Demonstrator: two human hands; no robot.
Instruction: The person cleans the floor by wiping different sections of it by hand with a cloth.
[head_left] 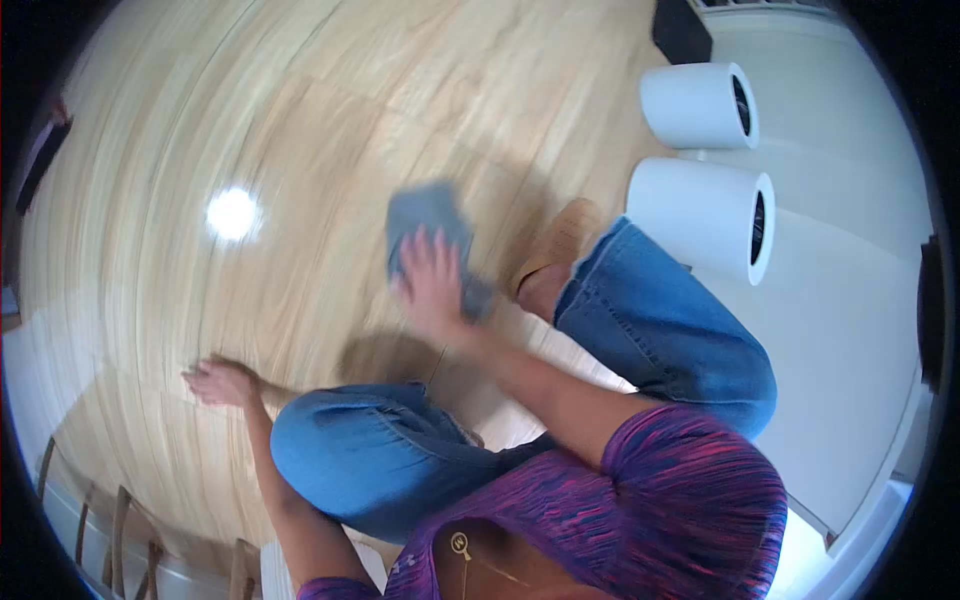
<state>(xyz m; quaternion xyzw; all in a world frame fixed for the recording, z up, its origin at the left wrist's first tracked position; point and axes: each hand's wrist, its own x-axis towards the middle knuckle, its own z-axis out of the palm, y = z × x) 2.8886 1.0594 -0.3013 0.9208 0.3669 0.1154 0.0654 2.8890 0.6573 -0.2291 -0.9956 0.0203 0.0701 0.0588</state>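
My right hand (432, 283) presses a grey-blue cloth (425, 215) against the light wooden floor (300, 120); its fingers lie spread over the cloth, and both are blurred by motion. My left hand (222, 381) rests flat on the floor to the lower left, fingers apart, holding nothing. I am crouched low in blue jeans, with one knee (350, 455) between my arms and the other leg (670, 320) to the right. A tan shoe (560, 245) shows just right of the cloth.
Two white cylinders (700, 105) (705, 215) lie on a white surface (850, 330) at the right. A dark box (680, 30) is at the top. Wooden chair backs (120, 530) show at the lower left. A light glare (232, 213) reflects off the floor.
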